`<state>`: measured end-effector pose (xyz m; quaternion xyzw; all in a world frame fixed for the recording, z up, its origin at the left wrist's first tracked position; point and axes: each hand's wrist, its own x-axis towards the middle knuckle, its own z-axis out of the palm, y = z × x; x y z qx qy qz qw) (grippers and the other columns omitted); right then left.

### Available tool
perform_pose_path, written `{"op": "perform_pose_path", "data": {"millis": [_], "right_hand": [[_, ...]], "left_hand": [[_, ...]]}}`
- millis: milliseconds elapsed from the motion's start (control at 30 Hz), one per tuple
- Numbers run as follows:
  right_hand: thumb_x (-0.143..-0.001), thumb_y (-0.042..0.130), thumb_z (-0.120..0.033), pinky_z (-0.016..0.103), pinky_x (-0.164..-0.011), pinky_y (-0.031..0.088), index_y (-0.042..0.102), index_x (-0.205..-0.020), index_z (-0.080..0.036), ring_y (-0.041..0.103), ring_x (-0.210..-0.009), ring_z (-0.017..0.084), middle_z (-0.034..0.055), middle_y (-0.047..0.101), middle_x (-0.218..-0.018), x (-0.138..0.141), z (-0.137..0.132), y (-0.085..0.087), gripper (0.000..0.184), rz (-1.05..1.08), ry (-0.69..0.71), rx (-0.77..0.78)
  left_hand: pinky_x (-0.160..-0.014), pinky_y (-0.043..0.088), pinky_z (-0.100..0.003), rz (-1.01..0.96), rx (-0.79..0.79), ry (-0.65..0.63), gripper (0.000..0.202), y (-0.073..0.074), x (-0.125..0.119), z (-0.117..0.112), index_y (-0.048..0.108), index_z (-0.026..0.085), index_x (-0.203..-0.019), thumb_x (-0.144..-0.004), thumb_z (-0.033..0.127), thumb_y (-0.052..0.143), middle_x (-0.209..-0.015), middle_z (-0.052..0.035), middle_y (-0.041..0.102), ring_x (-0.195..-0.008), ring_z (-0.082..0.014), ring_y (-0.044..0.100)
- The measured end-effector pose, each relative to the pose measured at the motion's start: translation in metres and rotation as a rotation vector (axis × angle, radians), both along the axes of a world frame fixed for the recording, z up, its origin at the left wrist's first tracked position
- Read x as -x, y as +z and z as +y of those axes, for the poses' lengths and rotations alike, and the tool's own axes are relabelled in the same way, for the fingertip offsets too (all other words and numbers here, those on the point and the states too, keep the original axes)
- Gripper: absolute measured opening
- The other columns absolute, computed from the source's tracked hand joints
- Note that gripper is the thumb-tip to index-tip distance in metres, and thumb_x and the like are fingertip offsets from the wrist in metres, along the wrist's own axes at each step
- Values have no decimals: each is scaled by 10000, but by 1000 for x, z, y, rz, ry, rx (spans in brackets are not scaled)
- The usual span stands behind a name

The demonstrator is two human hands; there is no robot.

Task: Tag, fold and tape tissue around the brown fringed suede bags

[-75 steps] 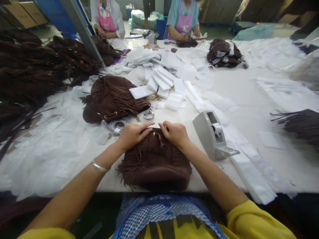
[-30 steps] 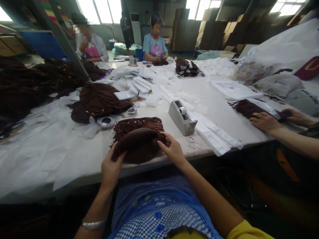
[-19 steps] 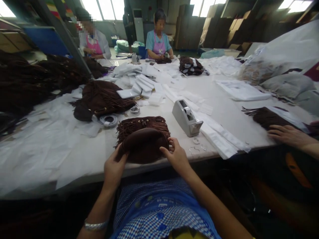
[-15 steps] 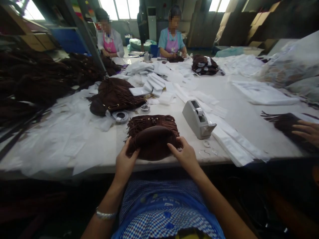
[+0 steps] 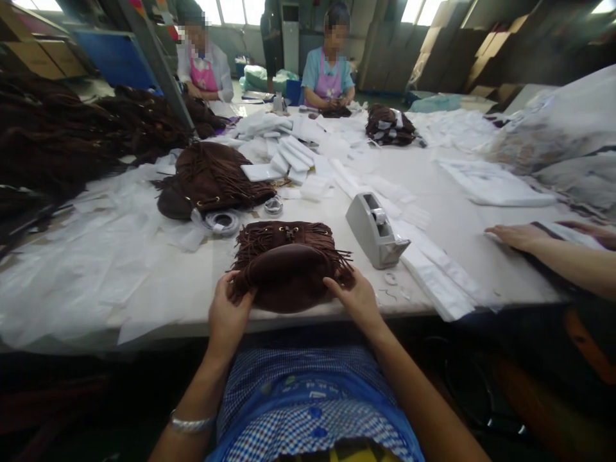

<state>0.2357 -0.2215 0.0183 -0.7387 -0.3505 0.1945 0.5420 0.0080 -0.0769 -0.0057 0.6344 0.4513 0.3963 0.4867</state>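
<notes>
A brown fringed suede bag (image 5: 289, 260) lies at the near edge of the white table (image 5: 462, 237), its round base turned toward me. My left hand (image 5: 226, 317) grips the base's left side with curled fingers. My right hand (image 5: 355, 298) grips the right side, fingers wrapped on the fringe. Both hands hold the bag between them.
A grey tape dispenser (image 5: 374, 231) stands right of the bag. Another brown fringed bag (image 5: 212, 179) and tape rolls (image 5: 221, 222) lie behind it. Stacks of white paper (image 5: 289, 151) and plastic bags (image 5: 96, 269) cover the table. A co-worker's hand (image 5: 517, 236) rests at right; two people sit at the far end.
My hands moved from the bag's top opening to its base at the table edge. The view lifted, then shifted slightly. The co-worker's hand at right slid along the table.
</notes>
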Motion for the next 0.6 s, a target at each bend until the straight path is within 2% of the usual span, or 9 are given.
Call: {"op": "perform_pose_path", "data": {"millis": [67,133,200,300,367,467,533,600], "right_hand": [[-775,726,-511,321,-745,556,617,-992,-193,656,-819,205,58,677,-942,1,-1,-3,400,1,15,-12],[-797,707,-505,338,-776,580,640,-1092,-207,661,-922,231,86,668,-1051,2,-2,-7,424,-14,40,-5],[-809,689,-519,347,-766,597,679,-1086,-216,653,-961,248,97,653,-1088,2,-2,-11,411,3,53,-5],[-853,612,-561,364,-728,610,704,-1055,-216,676,-892,244,83,669,-1083,1,0,-14,411,230,104,-48],[-851,611,-560,359,-689,602,698,-1057,-217,690,-775,223,53,692,-995,0,2,-12,409,341,143,-48],[-820,671,-504,324,-657,555,703,-974,-208,666,-663,201,11,679,-780,-1,7,-8,335,236,188,34],[-806,696,-478,310,-689,531,706,-919,-197,658,-721,206,14,683,-765,-3,10,-5,303,181,215,38],[-781,728,-474,308,-740,523,708,-929,-184,651,-819,215,33,708,-864,-6,12,-3,326,235,244,-4]], "left_hand": [[-950,530,-367,101,-45,-10,535,4,1,0,549,223,-1278,-811,431,705,-1187,-84,670,-1085,-235,660],[-988,501,-376,214,-137,-4,525,8,3,-2,603,248,-1288,-823,478,683,-1188,-68,659,-1101,-244,642],[-1016,472,-379,284,-236,37,515,10,3,-4,634,266,-1288,-834,508,661,-1139,-58,659,-1086,-245,636],[-1014,464,-364,285,-316,94,470,9,2,-5,675,240,-1245,-855,498,633,-1108,-65,660,-1060,-244,639],[-1006,468,-352,260,-320,74,418,6,2,-4,710,209,-1179,-864,469,621,-1105,-73,680,-1059,-245,644],[-1005,474,-356,241,-276,10,388,3,4,-2,732,182,-1121,-859,445,618,-1114,-78,717,-1069,-255,653],[-1025,464,-374,237,-218,-14,404,2,5,0,722,179,-1142,-856,445,618,-1155,-81,720,-1107,-270,647],[-1059,438,-394,226,-166,-27,426,1,5,3,697,192,-1188,-846,438,632,-1210,-79,705,-1163,-281,627]]}}
